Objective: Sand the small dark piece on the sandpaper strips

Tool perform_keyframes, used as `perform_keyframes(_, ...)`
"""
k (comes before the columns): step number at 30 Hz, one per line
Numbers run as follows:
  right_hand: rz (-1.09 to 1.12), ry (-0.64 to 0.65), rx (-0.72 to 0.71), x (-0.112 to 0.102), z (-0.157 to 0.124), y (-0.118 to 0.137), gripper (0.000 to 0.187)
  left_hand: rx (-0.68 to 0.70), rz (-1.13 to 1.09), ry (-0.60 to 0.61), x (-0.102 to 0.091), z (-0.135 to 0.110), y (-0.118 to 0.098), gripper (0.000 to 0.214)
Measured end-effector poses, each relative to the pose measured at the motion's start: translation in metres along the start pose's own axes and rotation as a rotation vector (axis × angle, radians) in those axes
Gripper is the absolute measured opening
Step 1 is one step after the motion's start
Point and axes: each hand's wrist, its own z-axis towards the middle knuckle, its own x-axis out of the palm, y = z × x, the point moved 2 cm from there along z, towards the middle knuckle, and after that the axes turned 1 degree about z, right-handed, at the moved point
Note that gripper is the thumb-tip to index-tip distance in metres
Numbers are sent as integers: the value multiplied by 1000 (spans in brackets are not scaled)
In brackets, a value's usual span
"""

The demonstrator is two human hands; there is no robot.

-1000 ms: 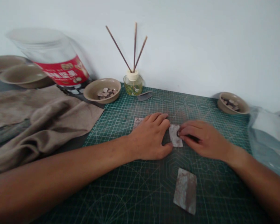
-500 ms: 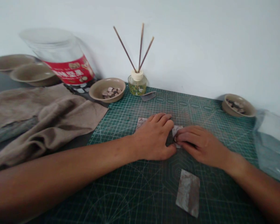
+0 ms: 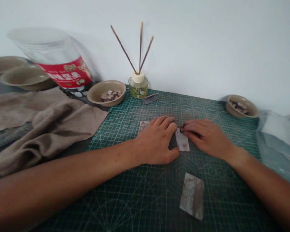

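My left hand [image 3: 157, 141] lies palm down on a green cutting mat [image 3: 140, 199], fingers together, pressing a small pale sheet [image 3: 182, 141] whose left end [image 3: 143, 125] pokes out past my knuckles. My right hand [image 3: 204, 135] rests at the sheet's far right corner, its fingertips pinched on a small dark piece [image 3: 181, 130] that touches the sheet. Most of the piece is hidden by the fingers.
A second worn sheet [image 3: 192, 196] lies nearer me on the mat. Bowls of small pieces sit at back left [image 3: 108, 93] and back right [image 3: 241, 106]. A reed diffuser [image 3: 138, 84], a jar [image 3: 55, 61], brown cloth [image 3: 43, 125] and a clear bag [image 3: 279, 141] surround the mat.
My right fingertips slid across the sheet, first toward my left hand, then up to its far corner. The left hand stayed put. The view swayed slightly.
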Motion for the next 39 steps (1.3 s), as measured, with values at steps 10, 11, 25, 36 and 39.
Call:
perform_keyframes(10, -40, 6, -69, 0, -4, 5, 13, 8, -6, 0, 2, 0, 1, 44)
perform_keyframes(11, -43, 9, -58, 0, -4, 3, 12, 8, -7, 1, 1, 0, 1, 45)
perform_keyframes(25, 50, 79, -79, -1, -6, 8, 11, 6, 0, -2, 2, 0, 0, 46)
perform_keyframes(36, 62, 31, -93, 2, -4, 13, 10, 15, -4, 6, 3, -1, 1, 46)
perform_keyframes(39, 28, 21, -73, 3, -3, 17, 11, 16, 4, 2, 3, 0, 0, 45)
